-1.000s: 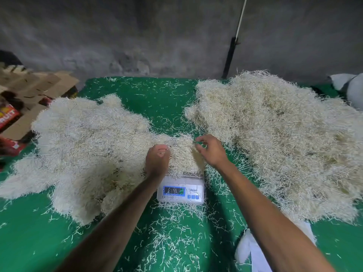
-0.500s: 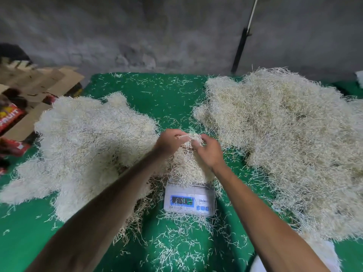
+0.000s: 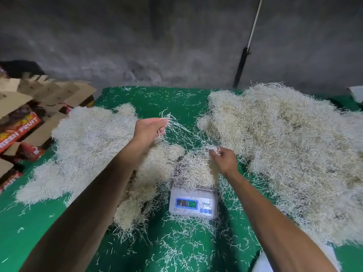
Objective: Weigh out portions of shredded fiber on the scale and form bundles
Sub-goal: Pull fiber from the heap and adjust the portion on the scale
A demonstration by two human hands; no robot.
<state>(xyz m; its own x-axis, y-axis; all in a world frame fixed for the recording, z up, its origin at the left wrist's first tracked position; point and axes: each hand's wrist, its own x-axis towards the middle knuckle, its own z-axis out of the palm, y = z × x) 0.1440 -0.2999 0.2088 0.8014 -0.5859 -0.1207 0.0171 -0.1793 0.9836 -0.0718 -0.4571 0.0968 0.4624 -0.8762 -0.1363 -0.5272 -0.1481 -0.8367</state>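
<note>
Green cloth [image 3: 176, 101] carries two fluffy fiber heaps; a wiry portion [image 3: 194, 169] mounds on the digital scale [image 3: 193, 203]. Left hand [image 3: 149, 130] pinches raised thin strands [image 3: 176, 128]; right hand [image 3: 224, 160] pinches the portion's top.

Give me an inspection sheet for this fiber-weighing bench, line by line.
Surface: green cloth covers the table, strewn with loose strands.
Job's things: scale at centre, its pan under a fiber portion; digits on the display unreadable. Large fiber pile to the right, paler fiber pile to the left.
Clutter: white sheet at the near edge.
Grips: left hand raised, pinching a few strands; right hand pinching fiber at the top of the portion.
Cables: white cord down the wall to a dark rod.
Surroundings: grey concrete wall; flattened fruit cartons on the left.
</note>
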